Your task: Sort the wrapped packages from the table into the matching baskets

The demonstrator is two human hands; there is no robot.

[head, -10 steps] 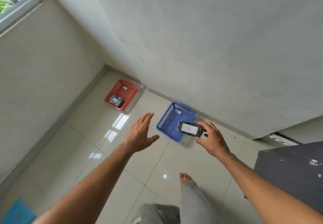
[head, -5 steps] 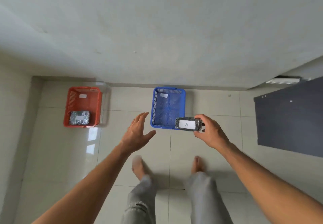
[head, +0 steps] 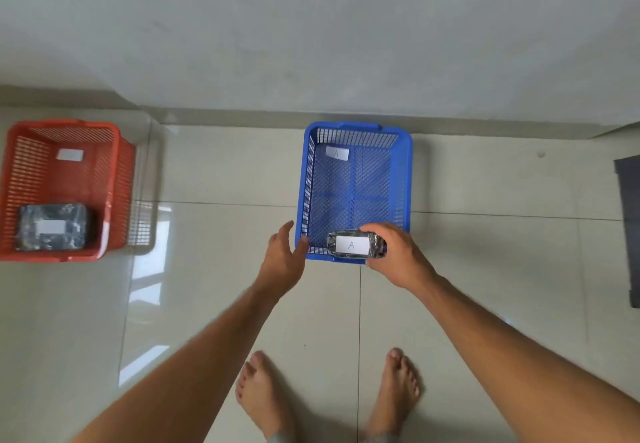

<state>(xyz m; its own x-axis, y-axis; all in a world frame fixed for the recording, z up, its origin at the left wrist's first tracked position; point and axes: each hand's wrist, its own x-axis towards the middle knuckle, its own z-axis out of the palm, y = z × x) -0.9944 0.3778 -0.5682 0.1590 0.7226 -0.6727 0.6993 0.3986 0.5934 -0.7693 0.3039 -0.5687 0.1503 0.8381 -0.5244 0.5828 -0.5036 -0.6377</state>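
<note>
A red basket [head: 117, 165] on the floor at the left has one wrapped package [head: 52, 227] inside. The left hand [head: 282, 262] is open and empty beside the blue basket [head: 405, 179]. The right hand [head: 398, 255] has its grip closed on a package marked "A" [head: 353, 244], above the near edge of the blue basket.

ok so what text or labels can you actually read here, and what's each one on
"A" on the white label of the wrapped package held in the right hand, over the near end of the blue basket.
"A", faint, on the white label inside the blue basket.
White label in the red basket: too blurred to read.
White label on the package in the red basket: nothing legible.
</note>
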